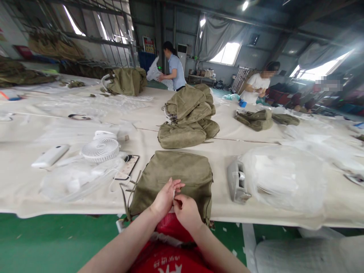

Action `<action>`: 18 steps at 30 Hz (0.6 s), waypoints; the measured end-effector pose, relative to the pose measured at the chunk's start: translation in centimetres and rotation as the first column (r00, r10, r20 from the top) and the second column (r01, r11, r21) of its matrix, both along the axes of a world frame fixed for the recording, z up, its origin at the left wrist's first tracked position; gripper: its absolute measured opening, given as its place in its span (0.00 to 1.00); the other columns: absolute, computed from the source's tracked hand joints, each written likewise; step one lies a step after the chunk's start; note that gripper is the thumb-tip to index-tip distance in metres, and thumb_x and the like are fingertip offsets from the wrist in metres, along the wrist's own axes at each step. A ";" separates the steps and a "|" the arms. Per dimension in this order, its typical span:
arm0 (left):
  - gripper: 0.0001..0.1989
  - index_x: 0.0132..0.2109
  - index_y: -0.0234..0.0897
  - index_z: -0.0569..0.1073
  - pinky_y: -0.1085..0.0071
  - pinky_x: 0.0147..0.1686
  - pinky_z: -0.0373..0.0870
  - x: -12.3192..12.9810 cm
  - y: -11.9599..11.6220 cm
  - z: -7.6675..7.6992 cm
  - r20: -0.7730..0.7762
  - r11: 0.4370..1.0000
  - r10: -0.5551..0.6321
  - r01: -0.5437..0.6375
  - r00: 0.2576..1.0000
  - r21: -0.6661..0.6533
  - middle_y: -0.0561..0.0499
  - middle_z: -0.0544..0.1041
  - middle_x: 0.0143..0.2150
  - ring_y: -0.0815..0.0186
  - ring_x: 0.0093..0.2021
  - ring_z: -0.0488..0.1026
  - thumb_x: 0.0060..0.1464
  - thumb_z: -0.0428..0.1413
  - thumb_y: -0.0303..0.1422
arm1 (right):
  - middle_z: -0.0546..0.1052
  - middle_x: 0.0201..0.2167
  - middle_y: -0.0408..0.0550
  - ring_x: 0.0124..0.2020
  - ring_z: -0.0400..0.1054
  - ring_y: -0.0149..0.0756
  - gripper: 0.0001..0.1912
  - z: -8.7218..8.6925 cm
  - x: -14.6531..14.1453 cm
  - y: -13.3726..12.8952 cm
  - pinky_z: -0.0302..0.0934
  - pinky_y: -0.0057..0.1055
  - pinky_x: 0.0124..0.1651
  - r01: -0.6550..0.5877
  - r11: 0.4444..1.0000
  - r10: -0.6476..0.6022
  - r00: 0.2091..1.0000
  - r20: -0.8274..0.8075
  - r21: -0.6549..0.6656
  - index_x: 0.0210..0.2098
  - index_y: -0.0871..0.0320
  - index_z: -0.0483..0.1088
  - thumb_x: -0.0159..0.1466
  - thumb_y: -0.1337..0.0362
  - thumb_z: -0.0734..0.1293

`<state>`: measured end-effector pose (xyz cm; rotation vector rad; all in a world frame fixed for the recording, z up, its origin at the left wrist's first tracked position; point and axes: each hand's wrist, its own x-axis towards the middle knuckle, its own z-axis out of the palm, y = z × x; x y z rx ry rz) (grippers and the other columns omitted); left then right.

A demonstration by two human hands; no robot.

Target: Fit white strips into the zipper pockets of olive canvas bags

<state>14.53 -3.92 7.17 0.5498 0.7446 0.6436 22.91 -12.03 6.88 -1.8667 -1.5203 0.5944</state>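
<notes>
An olive-green canvas bag point(182, 167) lies flat in front of me at the table's edge, with straps hanging at its left side. Above its lower part, my left hand point(165, 199) is turned palm inward, its fingers stretched out and slightly spread. Close against it, my right hand point(187, 212) is closed in a pinch, thumb against bent fingers. A small white strip point(174, 194) shows between the two hands; its kind is too small to make out, and the right fingertips partly hide what they hold.
Stacked olive bags point(184, 132) lie beyond. To the left are a white fan point(101, 149), a phone point(127, 167) and a white power bank point(51, 155). On the right, a grey tape dispenser point(239, 182) stands beside plastic bags point(284, 178). Two people point(174, 70) work across the table.
</notes>
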 end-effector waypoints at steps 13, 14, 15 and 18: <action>0.16 0.39 0.34 0.73 0.70 0.36 0.65 -0.7 -0.7 -2.9 -0.337 0.914 -0.052 0.181 0.940 0.363 0.52 0.75 0.32 0.64 0.34 0.70 0.45 0.58 0.41 | 0.71 0.22 0.42 0.16 0.60 0.28 0.14 -5.0 1.6 0.0 0.55 0.24 0.18 0.110 0.992 -0.126 0.684 -0.718 -0.069 0.35 0.58 0.70 0.60 0.55 0.60; 0.15 0.35 0.34 0.73 0.70 0.34 0.64 -0.8 -0.6 -3.1 -0.413 0.881 -0.064 0.246 0.908 0.405 0.53 0.74 0.29 0.65 0.32 0.70 0.45 0.58 0.42 | 0.71 0.22 0.42 0.16 0.61 0.28 0.14 -5.3 1.8 -0.1 0.55 0.24 0.18 0.095 0.993 -0.112 0.682 -0.722 -0.064 0.35 0.58 0.70 0.60 0.55 0.60; 0.14 0.33 0.35 0.73 0.71 0.34 0.64 -0.9 -0.5 -3.3 -0.491 0.846 -0.053 0.300 0.870 0.441 0.53 0.74 0.27 0.65 0.31 0.70 0.45 0.57 0.42 | 0.71 0.22 0.42 0.17 0.62 0.29 0.14 -5.5 2.0 -0.1 0.56 0.25 0.19 0.076 0.995 -0.098 0.696 -0.711 -0.063 0.34 0.58 0.70 0.61 0.55 0.60; 0.13 0.31 0.36 0.75 0.72 0.34 0.64 -1.4 0.4 -3.6 -0.675 0.767 0.090 0.381 0.732 0.516 0.53 0.76 0.28 0.64 0.32 0.71 0.47 0.55 0.43 | 0.75 0.26 0.46 0.21 0.67 0.32 0.14 -5.7 2.8 0.4 0.61 0.26 0.24 0.089 0.990 -0.135 0.825 -0.549 -0.110 0.35 0.58 0.71 0.63 0.57 0.58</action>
